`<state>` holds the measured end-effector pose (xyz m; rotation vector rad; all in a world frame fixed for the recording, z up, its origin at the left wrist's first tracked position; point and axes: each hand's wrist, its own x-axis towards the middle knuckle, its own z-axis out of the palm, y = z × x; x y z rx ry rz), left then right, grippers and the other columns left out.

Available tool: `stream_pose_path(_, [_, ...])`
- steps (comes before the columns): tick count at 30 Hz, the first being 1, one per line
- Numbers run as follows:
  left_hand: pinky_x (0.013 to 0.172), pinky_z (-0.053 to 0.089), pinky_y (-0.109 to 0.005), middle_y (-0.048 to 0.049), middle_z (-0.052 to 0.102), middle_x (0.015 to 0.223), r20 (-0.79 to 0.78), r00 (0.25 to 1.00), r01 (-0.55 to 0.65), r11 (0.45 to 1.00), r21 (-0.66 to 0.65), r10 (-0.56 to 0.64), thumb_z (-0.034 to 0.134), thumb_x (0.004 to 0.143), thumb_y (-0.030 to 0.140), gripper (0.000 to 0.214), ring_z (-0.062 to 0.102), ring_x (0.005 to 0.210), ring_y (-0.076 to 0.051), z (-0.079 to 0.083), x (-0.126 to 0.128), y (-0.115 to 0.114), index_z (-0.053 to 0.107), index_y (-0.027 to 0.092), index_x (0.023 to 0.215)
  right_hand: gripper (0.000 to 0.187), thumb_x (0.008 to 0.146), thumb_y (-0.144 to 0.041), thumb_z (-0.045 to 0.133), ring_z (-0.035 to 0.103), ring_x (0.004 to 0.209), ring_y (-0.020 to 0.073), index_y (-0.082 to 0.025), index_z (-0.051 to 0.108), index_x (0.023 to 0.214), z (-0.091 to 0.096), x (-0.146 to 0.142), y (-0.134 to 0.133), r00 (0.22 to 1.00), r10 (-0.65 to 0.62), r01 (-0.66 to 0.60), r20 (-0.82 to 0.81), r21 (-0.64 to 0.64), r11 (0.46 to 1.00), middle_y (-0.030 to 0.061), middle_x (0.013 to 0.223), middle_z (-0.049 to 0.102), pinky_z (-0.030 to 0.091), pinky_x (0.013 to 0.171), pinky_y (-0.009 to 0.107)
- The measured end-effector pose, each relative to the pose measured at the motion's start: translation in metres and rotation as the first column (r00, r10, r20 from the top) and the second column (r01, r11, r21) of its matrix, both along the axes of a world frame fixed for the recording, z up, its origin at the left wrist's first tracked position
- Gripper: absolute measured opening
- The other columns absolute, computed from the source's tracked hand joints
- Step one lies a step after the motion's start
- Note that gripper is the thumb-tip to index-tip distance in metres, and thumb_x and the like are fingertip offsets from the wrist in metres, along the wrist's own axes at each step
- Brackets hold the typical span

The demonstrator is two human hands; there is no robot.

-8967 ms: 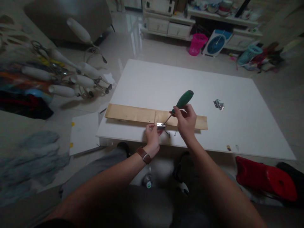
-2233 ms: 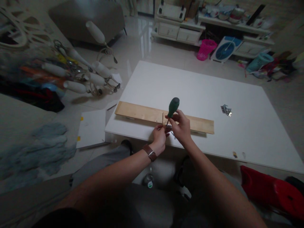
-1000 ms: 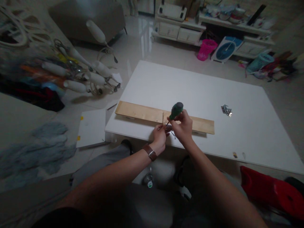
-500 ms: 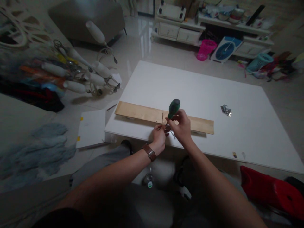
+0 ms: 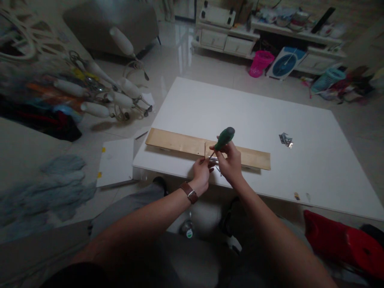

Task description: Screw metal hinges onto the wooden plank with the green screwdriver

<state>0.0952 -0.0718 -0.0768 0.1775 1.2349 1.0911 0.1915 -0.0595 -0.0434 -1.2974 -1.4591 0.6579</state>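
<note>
My right hand (image 5: pixel 229 160) grips a green-handled screwdriver (image 5: pixel 225 138), its shaft slanting down to the left toward the fingertips of my left hand (image 5: pixel 201 171). Those left fingers are pinched together near the screwdriver's tip; what they hold is too small to make out. Between the hands a shiny metal piece (image 5: pixel 213 159) shows at the front edge of a long wooden board (image 5: pixel 177 142). The board lies across the white panel (image 5: pixel 240 108). A few loose screws (image 5: pixel 219 171) lie on the panel just below my right hand.
Metal hinges or brackets (image 5: pixel 286 140) lie in a small pile to the right. Two small items, one a yellow and black piece (image 5: pixel 297 196), sit near the panel's front edge. A red object (image 5: pixel 336 240) is at lower right, and a white box-like piece (image 5: pixel 115 162) at left.
The screwdriver's handle has tipped to the right, so the tool now leans more. My left hand stays almost in place, and more of the metal piece shows.
</note>
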Motion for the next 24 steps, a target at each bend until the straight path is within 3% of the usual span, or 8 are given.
stream_pose_path(9, [0.068, 0.048, -0.025, -0.0044, 0.072, 0.08, -0.001, 1.0, 0.003, 1.0, -0.012, -0.003, 0.064, 0.095, 0.017, 0.01, 0.066, 0.067, -0.012, 0.0027, 0.0, 0.0007, 0.064, 0.015, 0.086, 0.025, 0.08, -0.029, 0.076, 0.071, 0.075, 0.0196, -0.026, 0.065, 0.103, -0.002, -0.0009, 0.0034, 0.995, -0.096, 0.096, 0.009, 0.009, 0.995, -0.0001, 0.086, 0.074, 0.059, 0.073, 0.037])
stream_pose_path(14, [0.069, 0.048, -0.026, -0.0043, 0.071, 0.083, 0.001, 1.0, 0.004, 1.0, 0.004, -0.004, 0.071, 0.092, 0.018, 0.01, 0.067, 0.068, -0.012, -0.0012, -0.0006, 0.0007, 0.064, 0.016, 0.085, 0.026, 0.079, -0.033, 0.08, 0.068, 0.07, 0.018, -0.027, 0.066, 0.1, -0.0026, -0.0004, 0.0028, 0.985, -0.169, 0.169, 0.018, 0.007, 0.986, -0.0026, 0.078, 0.07, 0.056, 0.066, 0.033])
stream_pose_path(18, [0.069, 0.048, -0.027, -0.0037, 0.071, 0.084, -0.003, 1.0, -0.001, 1.0, 0.007, 0.001, 0.075, 0.089, 0.021, 0.014, 0.067, 0.068, -0.013, -0.0034, -0.0003, 0.0012, 0.062, 0.018, 0.088, 0.026, 0.084, -0.03, 0.075, 0.075, 0.079, 0.021, -0.026, 0.068, 0.109, -0.0026, 0.0004, 0.0013, 0.994, -0.108, 0.108, 0.001, -0.022, 0.994, 0.0003, 0.086, 0.077, 0.06, 0.075, 0.036])
stream_pose_path(24, [0.069, 0.048, -0.026, -0.0008, 0.07, 0.078, -0.006, 1.0, -0.014, 1.0, -0.025, 0.014, 0.063, 0.094, 0.011, 0.01, 0.067, 0.066, -0.012, 0.0014, 0.0009, 0.0014, 0.058, 0.019, 0.09, 0.03, 0.087, -0.026, 0.07, 0.078, 0.085, 0.0216, -0.025, 0.066, 0.117, -0.0004, 0.0, 0.0004, 1.0, -0.018, 0.018, -0.026, 0.004, 1.0, 0.003, 0.095, 0.081, 0.062, 0.08, 0.039])
